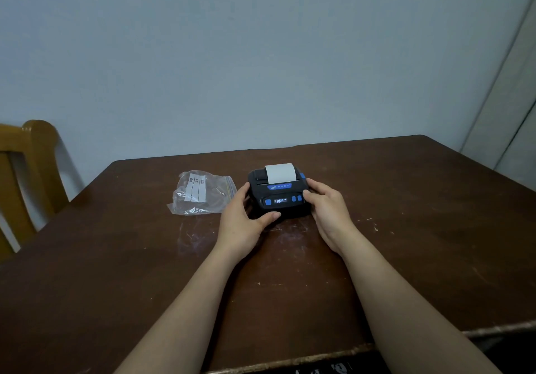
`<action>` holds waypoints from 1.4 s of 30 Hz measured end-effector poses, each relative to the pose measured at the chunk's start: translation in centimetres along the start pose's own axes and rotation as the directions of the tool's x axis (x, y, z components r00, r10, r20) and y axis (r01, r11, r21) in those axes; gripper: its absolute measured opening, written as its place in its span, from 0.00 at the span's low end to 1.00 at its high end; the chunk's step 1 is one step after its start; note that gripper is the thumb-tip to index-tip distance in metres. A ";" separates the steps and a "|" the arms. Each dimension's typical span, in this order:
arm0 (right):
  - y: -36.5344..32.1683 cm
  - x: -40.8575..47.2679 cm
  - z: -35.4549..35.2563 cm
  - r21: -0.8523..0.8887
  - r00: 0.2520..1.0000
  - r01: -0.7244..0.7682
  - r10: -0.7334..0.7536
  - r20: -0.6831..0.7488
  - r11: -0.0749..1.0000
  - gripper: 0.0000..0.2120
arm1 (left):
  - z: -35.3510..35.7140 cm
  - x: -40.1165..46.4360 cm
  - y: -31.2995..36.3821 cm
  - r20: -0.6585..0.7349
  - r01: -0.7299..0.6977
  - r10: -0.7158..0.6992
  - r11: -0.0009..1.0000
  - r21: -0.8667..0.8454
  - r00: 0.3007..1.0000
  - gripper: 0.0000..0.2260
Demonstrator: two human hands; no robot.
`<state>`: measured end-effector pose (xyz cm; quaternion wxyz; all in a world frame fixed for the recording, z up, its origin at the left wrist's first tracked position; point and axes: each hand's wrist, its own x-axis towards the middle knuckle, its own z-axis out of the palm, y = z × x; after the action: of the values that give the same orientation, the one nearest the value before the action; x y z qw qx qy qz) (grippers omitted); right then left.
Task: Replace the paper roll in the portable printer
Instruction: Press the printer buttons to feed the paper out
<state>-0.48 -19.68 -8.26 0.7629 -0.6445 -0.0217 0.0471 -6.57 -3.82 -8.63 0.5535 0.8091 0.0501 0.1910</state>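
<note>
I hold the portable printer (279,196) between both hands. My left hand (242,223) cups its left side, fingers curled up against the black casing and thumb lying along the near bottom edge. My right hand (327,209) wraps the right side, fingertips pressed on the top corner beside the blue buttons, palm against the flank. Neither hand is closed into a fist; each is spread about as wide as the printer's side and touching it. The printer rests on the table (406,243) between my palms, its small lit screen facing me.

A strip of white paper (280,172) stands up out of the slot at the far side of the printer, just beyond my fingertips. I cannot tell whether the lid is latched.

Just past my left hand, to its left and near the printer, lies a clear plastic bag (200,194) with white labels on it, flat on the table, apart from my fingers.

The table is dark brown wood, scuffed and smeared with pale marks right under my wrists, with worn edging along the side nearest me. Well off beyond my left arm stands a wooden chair (26,170). Ahead is a plain pale blue-grey wall (261,54), and a pale door frame (510,106) runs up far to my right.
</note>
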 end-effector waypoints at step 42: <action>0.8 0.9 -0.1 0.003 1.000 0.012 -0.012 0.000 1.000 0.21 | 0.0 0.1 -0.2 0.006 -0.002 0.002 1.000 -0.010 1.000 0.38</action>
<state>0.39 -19.56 -9.09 0.7640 -0.6433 -0.0256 0.0424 -6.47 -3.72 -8.78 0.5574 0.8070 0.0468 0.1895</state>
